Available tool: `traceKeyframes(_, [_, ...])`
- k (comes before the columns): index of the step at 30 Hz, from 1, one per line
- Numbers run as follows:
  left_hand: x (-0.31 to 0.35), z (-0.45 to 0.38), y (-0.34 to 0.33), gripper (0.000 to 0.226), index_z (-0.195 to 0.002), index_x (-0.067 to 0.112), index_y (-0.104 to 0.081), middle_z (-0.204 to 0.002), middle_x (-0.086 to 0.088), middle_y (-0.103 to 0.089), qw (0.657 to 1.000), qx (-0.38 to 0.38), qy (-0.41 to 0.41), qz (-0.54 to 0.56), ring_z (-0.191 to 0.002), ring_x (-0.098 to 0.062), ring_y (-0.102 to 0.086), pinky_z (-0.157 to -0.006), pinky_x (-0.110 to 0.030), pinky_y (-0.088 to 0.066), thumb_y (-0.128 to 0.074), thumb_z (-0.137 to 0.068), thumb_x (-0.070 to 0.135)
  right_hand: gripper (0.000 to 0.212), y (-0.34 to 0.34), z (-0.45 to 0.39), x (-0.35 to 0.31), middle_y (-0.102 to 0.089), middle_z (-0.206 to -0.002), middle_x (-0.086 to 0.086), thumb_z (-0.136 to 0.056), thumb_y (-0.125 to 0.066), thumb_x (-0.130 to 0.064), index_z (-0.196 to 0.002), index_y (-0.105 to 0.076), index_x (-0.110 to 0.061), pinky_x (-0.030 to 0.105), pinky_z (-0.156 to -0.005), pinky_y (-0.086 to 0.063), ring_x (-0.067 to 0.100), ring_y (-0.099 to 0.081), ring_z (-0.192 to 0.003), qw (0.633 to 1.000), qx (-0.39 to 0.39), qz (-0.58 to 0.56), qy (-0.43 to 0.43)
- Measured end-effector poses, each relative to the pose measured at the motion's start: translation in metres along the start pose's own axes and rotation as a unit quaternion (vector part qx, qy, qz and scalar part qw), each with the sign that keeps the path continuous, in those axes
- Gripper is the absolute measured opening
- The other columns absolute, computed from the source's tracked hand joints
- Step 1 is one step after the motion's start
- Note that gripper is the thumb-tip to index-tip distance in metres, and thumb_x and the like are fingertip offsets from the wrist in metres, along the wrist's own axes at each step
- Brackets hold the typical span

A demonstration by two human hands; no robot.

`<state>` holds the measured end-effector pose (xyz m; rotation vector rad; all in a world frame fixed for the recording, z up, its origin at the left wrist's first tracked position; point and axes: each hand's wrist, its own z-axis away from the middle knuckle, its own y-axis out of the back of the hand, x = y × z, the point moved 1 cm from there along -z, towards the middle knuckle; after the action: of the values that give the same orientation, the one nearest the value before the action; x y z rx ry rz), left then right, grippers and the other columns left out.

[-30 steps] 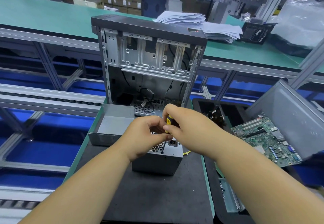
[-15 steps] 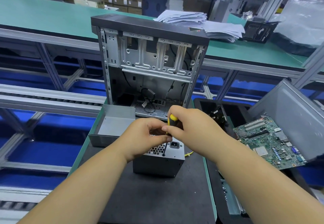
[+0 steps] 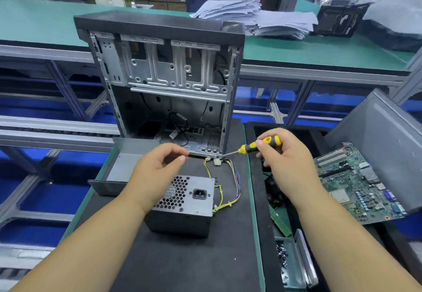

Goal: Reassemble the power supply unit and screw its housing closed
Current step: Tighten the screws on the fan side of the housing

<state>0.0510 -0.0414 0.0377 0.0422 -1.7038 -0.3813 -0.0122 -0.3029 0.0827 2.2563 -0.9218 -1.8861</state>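
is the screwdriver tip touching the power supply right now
No: the right hand holds the screwdriver lifted up and away from the power supply, its tip pointing toward the base of the computer case.

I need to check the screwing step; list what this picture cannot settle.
Head view:
- Screwdriver tip: too small to tell whether it carries a screw.
- Left hand fingertips: anything pinched is too small to see.
- Power supply unit left side: covered by the left wrist.
- Its housing screws: too small.

Grey power supply unit sits closed on the mat, socket face up, wires trailing.
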Motion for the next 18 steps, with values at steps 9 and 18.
traceKeyframes(9, [-0.002,-0.002,-0.027,0.028,-0.092,0.035,-0.07,-0.097,0.009,-0.073,0.999,0.037,0.026,-0.03,-0.092,-0.003,-0.065,-0.078,-0.008,-0.046,-0.061,-0.094,0.009,0.005,-0.006,-0.017,0.063,-0.063,-0.072,-0.011,-0.091,-0.062,-0.03,-0.088,-0.06,-0.033,0.016,-0.049,-0.039,0.013,-0.05,-0.058,0.997,-0.075,0.009,-0.013])
traceKeyframes(18, [-0.006,0.004,-0.042,0.024,-0.09,0.027,-0.072,-0.091,0.006,-0.07,0.992,0.074,0.079,-0.06,-0.081,-0.001,-0.059,-0.075,-0.006,-0.045,-0.063,-0.091,0.005,0.009,-0.027,-0.026,0.109,-0.059,-0.077,-0.028,-0.091,-0.062,-0.031,-0.086,-0.055,-0.034,0.025,-0.054,-0.041,0.004,-0.053,-0.067,0.983,-0.158,0.091,-0.021])
